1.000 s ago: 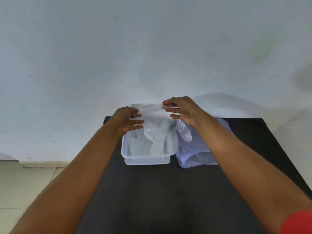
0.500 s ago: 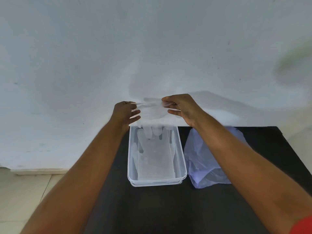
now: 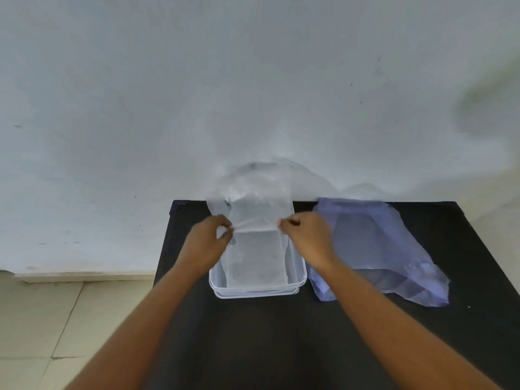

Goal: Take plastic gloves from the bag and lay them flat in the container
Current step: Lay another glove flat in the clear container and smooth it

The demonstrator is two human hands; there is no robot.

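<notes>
Both the left hand and right hand pinch the near edge of a clear plastic glove stretched above the transparent container, the bluish bag lying just beside it on the black tabletop.

Glove thin clear film; container clear plastic; table matt blk.

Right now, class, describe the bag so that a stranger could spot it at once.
Find the black table against the white wall. On it, right of the clear container, lies the bag: crumpled, limp and pale purple, the only tinted plastic there.
</notes>
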